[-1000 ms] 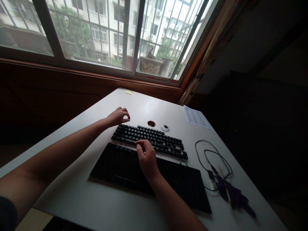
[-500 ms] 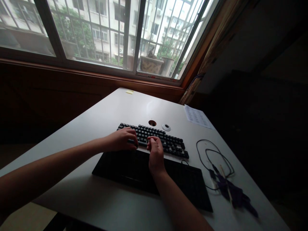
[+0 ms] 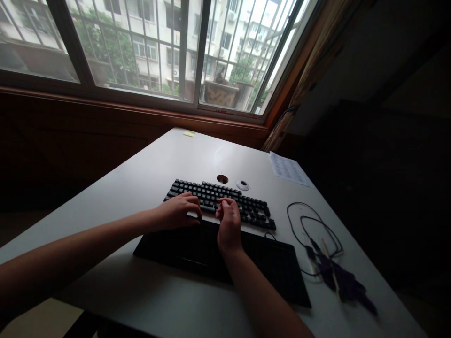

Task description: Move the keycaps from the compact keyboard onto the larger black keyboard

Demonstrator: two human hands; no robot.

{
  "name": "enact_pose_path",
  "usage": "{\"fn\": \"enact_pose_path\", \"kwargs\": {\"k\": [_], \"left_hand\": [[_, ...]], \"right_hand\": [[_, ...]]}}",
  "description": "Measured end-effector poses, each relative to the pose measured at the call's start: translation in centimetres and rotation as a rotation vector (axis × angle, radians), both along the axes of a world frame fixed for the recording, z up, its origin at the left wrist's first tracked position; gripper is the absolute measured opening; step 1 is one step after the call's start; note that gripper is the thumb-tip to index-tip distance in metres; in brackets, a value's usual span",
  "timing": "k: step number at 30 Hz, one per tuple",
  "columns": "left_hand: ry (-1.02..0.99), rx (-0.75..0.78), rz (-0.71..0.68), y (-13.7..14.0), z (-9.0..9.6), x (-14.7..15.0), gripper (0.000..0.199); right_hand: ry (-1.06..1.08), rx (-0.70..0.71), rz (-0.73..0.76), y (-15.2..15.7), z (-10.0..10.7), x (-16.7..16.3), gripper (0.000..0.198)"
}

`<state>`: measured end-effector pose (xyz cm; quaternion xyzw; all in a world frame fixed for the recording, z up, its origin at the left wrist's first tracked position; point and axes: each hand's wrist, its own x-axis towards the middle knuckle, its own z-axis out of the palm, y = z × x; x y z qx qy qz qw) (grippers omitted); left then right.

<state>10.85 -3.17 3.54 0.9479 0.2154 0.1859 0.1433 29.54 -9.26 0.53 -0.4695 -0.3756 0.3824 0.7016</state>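
Observation:
A black keyboard point(image 3: 210, 189) lies on the white desk, with pale gaps among the keys at its right end. In front of it is a wide, dark flat panel point(image 3: 271, 267) with a short loop of cable at its back edge. My left hand point(image 3: 179, 211) bends over the line between the two, thumb and fingers curled together around a small dark bit that I cannot make out. Just to its right, my right hand point(image 3: 229, 223) is above the panel, fingers folded into a pinch near the keyboard's front edge. Whatever its fingertips hold is hidden.
On the right lie a looped black cable point(image 3: 315, 219), a purple cloth point(image 3: 347, 284) and a thin pale stick point(image 3: 333, 267). Behind the keyboard are a round desk hole point(image 3: 222, 179) and a white ring cover point(image 3: 243, 185). Printed paper point(image 3: 291, 169) rests near the right edge.
My left hand has drawn slightly back and left, uncovering more of the keyboard's left end. My right hand stays almost in place, still pinched.

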Motion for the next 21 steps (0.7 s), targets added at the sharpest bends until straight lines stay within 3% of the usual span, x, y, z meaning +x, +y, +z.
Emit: {"fn": "enact_pose_path", "kwargs": {"k": [21], "left_hand": [[-0.039,-0.015,0.028,-0.1,-1.0,-0.4,0.012]], "right_hand": [[-0.072,-0.009,0.021,-0.2,0.4,-0.3,0.02]]}}
